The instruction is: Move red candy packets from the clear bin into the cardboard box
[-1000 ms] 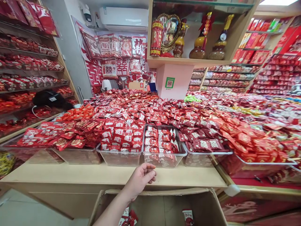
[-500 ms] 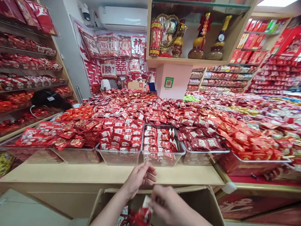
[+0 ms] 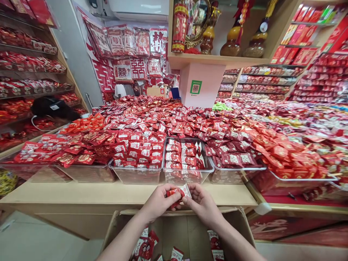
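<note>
At 6 o'clock, above carton (image 3: 187, 229) rim: left hand (image 3: 161, 200) and right hand (image 3: 203, 203) pinch packets (image 3: 186, 190) between fingertips. Keep grip light; align ends; avoid crushing.

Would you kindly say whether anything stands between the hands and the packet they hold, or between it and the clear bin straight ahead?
Nothing visible: left hand and right hand touch the packet; ahead, only the bin's front wall intervenes.
</note>
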Motion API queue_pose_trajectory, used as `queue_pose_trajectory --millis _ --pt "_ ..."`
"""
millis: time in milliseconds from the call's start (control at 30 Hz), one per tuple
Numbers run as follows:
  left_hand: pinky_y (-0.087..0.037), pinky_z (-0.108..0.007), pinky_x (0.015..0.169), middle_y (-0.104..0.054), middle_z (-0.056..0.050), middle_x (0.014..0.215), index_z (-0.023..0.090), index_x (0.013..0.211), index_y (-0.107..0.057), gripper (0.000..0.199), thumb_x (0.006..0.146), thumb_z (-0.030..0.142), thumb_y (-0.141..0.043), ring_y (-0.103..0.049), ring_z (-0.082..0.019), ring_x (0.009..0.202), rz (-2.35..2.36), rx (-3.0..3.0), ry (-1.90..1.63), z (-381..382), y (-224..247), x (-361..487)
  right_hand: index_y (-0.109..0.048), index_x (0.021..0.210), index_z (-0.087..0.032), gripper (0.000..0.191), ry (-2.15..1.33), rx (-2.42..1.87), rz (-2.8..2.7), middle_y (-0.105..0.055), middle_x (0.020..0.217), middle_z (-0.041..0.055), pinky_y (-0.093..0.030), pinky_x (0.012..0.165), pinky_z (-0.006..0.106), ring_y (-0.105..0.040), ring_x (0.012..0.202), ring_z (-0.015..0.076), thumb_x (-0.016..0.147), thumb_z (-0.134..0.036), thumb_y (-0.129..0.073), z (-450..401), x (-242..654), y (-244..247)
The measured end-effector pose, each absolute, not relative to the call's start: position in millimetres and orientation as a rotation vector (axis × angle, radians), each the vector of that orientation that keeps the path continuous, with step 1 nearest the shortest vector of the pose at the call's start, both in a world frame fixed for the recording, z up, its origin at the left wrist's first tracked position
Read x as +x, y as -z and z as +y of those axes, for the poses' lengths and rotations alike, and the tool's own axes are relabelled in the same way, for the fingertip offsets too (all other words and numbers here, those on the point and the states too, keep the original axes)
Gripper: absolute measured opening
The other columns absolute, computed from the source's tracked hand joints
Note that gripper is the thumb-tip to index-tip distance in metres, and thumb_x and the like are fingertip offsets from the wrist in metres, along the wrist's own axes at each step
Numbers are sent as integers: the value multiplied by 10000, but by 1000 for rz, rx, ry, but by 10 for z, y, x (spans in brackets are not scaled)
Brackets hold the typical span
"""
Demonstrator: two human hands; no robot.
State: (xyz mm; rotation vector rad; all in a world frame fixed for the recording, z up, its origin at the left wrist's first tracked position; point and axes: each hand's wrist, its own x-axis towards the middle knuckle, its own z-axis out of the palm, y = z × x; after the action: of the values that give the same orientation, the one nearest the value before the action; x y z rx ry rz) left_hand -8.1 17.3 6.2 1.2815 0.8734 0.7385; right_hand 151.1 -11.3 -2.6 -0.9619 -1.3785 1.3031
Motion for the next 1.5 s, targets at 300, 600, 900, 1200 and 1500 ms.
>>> queue_pose_trajectory --millis 300,600,900,1200,1500 --pt "-429 -259 656 -664 -63 798 138 846 -653 247 725 331 -559 -567 -181 724 933 1541 -756 165 -109 -91 -455 793 -170 176 -1227 -1037 -1441 -557 731 4 -441 629 248 -538 670 116 726 -289 -566 -163 1518 43" --pt "-439 -235 583 -648 -53 773 139 830 -642 231 698 321 -595 -560 -163 671 912 1446 -769 165 -70 -116 -509 854 -171 165 -1144 -1089 -1589 -584 788 23 -408 564 222 -522 666 121 728 -265 -560 -155 1487 35" --pt "-443 -229 575 -613 -17 700 146 776 -605 170 714 303 -582 -546 -133 620 853 1393 -791 140 -110 -87 -478 770 -162 168 -1201 -1091 -1518 -543 700 1 -396 551 218 -493 623 108 725 -302 -560 -148 1494 61" --pt "-433 -216 576 -597 5 676 162 808 -589 158 697 274 -603 -538 -128 626 883 1394 -859 122 -69 -86 -485 845 -170 141 -1073 -1139 -1652 -541 707 -2 -401 516 202 -479 584 93 743 -259 -524 -195 1456 42" --pt "-430 -209 587 -600 6 680 162 796 -581 169 698 297 -607 -514 -110 623 934 1233 -971 163 -60 -94 -597 866 -170 198 46 -1343 -2047 -603 844 77 -395 719 292 -499 795 177 815 -210 -409 354 1866 -597"
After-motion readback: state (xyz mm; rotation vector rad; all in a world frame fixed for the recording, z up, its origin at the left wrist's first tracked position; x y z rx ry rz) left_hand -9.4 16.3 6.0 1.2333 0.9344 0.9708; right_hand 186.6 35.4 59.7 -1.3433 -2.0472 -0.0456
